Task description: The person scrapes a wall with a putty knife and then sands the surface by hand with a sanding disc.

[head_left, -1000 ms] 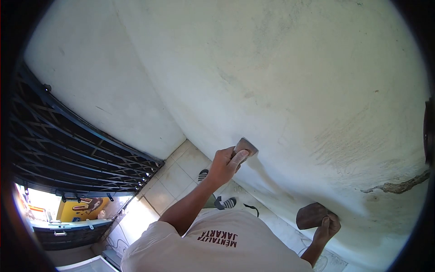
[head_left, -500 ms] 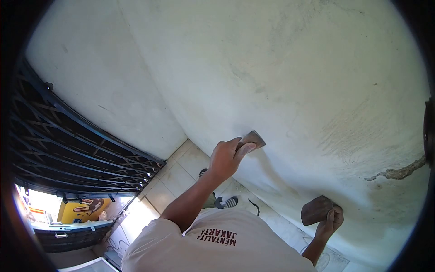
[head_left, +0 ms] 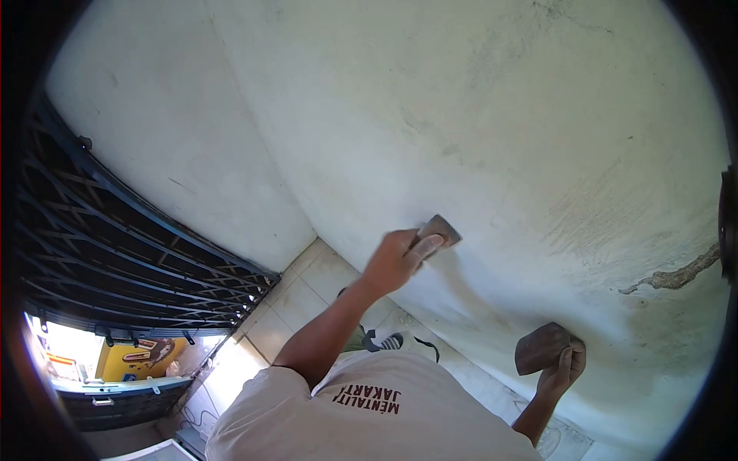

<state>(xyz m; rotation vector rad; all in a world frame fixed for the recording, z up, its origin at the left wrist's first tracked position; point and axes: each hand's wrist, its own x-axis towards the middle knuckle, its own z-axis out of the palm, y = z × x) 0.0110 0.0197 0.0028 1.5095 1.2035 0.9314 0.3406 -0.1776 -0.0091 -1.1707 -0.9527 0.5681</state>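
Note:
My left hand is closed around a small putty knife, thumb lying along its flat face. The tool's straight edge is right at the pale wall, pointing up and to the right. Lower and to the right, my right hand grips a wider, brownish-grey scraper blade by one side, with the thumb over its face. That blade is tilted close to the lower wall, its broad end toward the left.
A long crack with broken plaster runs through the wall at right, near rough, scratched patches. A dark folding metal gate stands at left. Below are floor tiles and my striped sandal. A yellow box shows beyond the gate.
My left hand and its putty knife have shifted slightly right and up. My right hand with the scraper sits a little higher. The whole view has also shifted a little.

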